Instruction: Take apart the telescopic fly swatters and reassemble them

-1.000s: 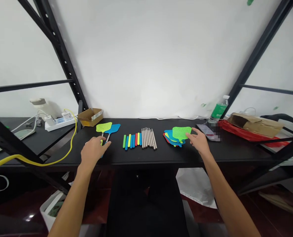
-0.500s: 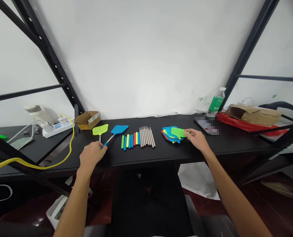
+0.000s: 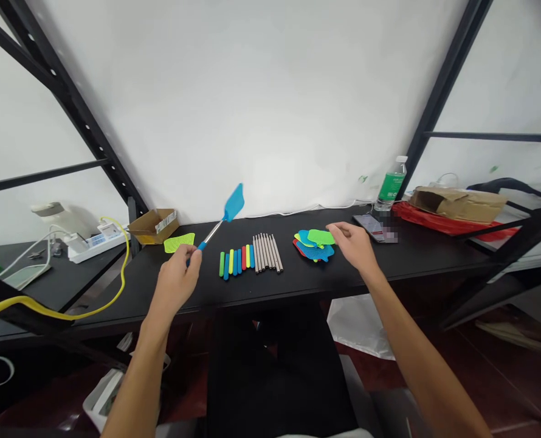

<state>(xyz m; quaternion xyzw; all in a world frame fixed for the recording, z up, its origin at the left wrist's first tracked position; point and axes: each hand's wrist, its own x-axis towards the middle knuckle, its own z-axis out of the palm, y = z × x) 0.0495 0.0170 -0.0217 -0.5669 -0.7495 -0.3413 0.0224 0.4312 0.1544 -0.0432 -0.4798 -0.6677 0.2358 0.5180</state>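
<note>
My left hand (image 3: 178, 275) is closed around the blue handle of a blue fly swatter (image 3: 234, 203), which is raised off the table and tilted up to the right. Behind that hand a yellow-green fly swatter (image 3: 179, 243) lies on the table, its stem hidden. At the pile of loose swatter heads, my right hand (image 3: 353, 244) pinches the near end of a green swatter head (image 3: 320, 236). Beneath it lie blue swatter heads (image 3: 315, 251), with red and yellow ones partly showing. Between my hands are a row of coloured handles (image 3: 234, 261) and several metal rods (image 3: 267, 252).
The black table (image 3: 252, 292) meets a white wall. At left stand a small cardboard box (image 3: 149, 230), a power strip (image 3: 95, 244) and a yellow cable (image 3: 123, 274). A phone (image 3: 371, 226), a water bottle (image 3: 390, 185) and a cardboard piece (image 3: 457, 204) on red plastic are at right.
My left hand has lifted the blue swatter off the table, swinging its head upward. My right hand and the green head have shifted slightly left and back over the pile. The view has turned a little.
</note>
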